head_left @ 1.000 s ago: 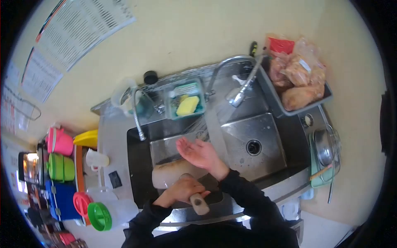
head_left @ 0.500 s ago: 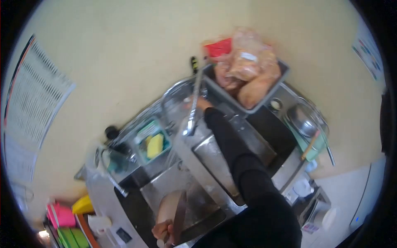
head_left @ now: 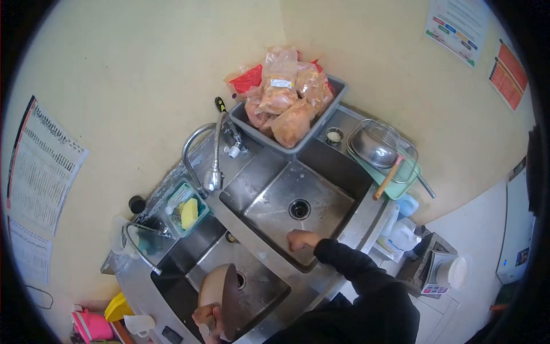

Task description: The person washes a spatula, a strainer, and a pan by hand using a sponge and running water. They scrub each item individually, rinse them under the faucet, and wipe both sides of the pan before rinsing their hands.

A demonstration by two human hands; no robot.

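A pan (head_left: pixel 216 285) is tilted on its side over the left sink basin (head_left: pixel 272 307), its outer wall pale. My left hand (head_left: pixel 207 320) is closed round its handle at the bottom of the view. Over the near part of the right sink basin (head_left: pixel 269 198) is my right hand (head_left: pixel 302 239), fingers curled in and nothing seen in them. The tap with a spring hose and spray head (head_left: pixel 213 179) stands behind the divider between the basins, well away from that hand.
A grey tub (head_left: pixel 339 90) of bagged raw meat (head_left: pixel 283 106) stands behind the right basin. A green tray (head_left: pixel 409 182) with a metal bowl (head_left: pixel 373 146) is on the right. A sponge (head_left: pixel 189 213) lies in a plastic container (head_left: pixel 200 213). A second tap (head_left: pixel 137 243) is at left.
My right hand has come back from the tap area to the near part of the right basin. My left hand still holds the pan. The view has turned and shifted right.
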